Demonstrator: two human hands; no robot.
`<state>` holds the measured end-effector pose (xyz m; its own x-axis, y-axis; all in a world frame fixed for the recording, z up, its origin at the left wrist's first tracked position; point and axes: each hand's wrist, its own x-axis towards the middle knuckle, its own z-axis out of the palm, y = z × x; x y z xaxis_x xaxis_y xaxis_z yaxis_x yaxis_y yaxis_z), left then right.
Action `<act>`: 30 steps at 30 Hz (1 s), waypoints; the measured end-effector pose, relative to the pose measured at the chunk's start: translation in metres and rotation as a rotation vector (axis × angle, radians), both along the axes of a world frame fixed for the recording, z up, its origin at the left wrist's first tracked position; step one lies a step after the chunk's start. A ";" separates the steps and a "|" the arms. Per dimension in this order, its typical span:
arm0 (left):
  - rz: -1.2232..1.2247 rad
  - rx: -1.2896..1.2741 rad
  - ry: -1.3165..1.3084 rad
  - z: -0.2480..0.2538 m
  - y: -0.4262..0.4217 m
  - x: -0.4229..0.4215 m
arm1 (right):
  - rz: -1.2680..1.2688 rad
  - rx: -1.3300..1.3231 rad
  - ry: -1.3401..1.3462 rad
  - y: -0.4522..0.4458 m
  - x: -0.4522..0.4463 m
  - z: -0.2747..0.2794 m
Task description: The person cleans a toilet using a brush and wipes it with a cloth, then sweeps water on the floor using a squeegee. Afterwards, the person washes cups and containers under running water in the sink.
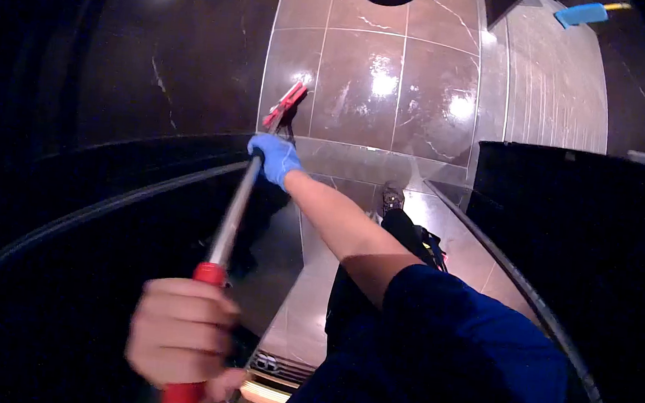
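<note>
Got a dark shirt point(471, 334) filling the lower right, navy at the sleeve. Up top, got a brown tiled floor point(349, 60), veined white and shiny with glare, plus a pale ribbed strip point(555, 83) off past the right edge. Next size down, and kinda the main thing: a long-handled tool point(234, 217), silver pole slanting from the bottom left of the view up to the tiled floor's lower left corner. Bare left hand point(179, 334) clamped tight around the red grip point(209, 272) at the near end, pretty blurry, with red poking out on both sides of the fist. Right hand point(276, 160) in a blue glove, wrapped around the pole near the far end, just short of the head. Then the red head point(285, 104) itself, tilted, close to the left edge of the tiled floor. Can't tell if touching the tile or just above. Smaller bits: a blue thing point(583, 15) with a yellow end at the upper right, and one dark shoe point(392, 197) below the tiled floor's lower edge.
</note>
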<state>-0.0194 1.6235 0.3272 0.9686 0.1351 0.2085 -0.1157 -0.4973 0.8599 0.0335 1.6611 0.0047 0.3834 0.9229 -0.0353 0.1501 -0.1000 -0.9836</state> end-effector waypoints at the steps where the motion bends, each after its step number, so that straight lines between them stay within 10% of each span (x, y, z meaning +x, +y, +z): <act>1: -0.075 -0.021 -0.016 -0.012 -0.007 0.002 | 0.017 -0.041 -0.062 -0.007 -0.004 -0.007; 17: -0.924 -0.308 -0.223 0.056 -0.109 -0.062 | -0.555 0.137 -0.345 -0.228 -0.078 0.031; 30: -0.796 -0.614 -0.325 0.028 -0.252 -0.028 | -0.776 -0.320 -0.482 -0.466 -0.030 0.048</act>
